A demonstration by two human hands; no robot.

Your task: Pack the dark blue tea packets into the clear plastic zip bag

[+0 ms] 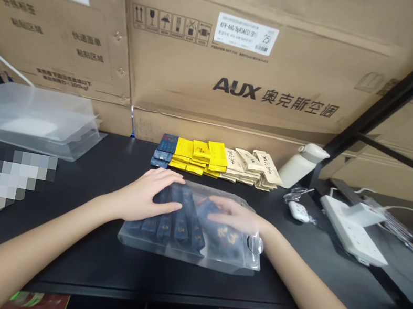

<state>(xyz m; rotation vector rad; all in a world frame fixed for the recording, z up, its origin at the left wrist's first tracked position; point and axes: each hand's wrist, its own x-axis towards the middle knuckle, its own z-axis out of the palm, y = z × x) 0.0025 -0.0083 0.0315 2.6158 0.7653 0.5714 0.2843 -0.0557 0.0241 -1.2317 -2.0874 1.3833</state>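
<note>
A clear frosted plastic bag [181, 254] lies flat on the black table in front of me, its handle end to the right. Several dark blue sachets [185, 220] stand in a slanted row inside its left part. My left hand [157, 196] rests over the bag from outside, thumb apart from the fingers, against those sachets. Through the opening on the right, my right hand [228, 214] reaches into the bag and grips another dark blue sachet [229, 237] with gold characters. The plastic blurs its fingertips.
Behind the bag stand stacks of blue sachets [165, 148], yellow sachets [200, 156] and beige sachets [254, 168]. A white bottle [302, 166], a small white case [299, 212] and a power strip [355, 231] are at right. Frosted bags [72, 123] lie left; cardboard boxes [172, 79] wall the back.
</note>
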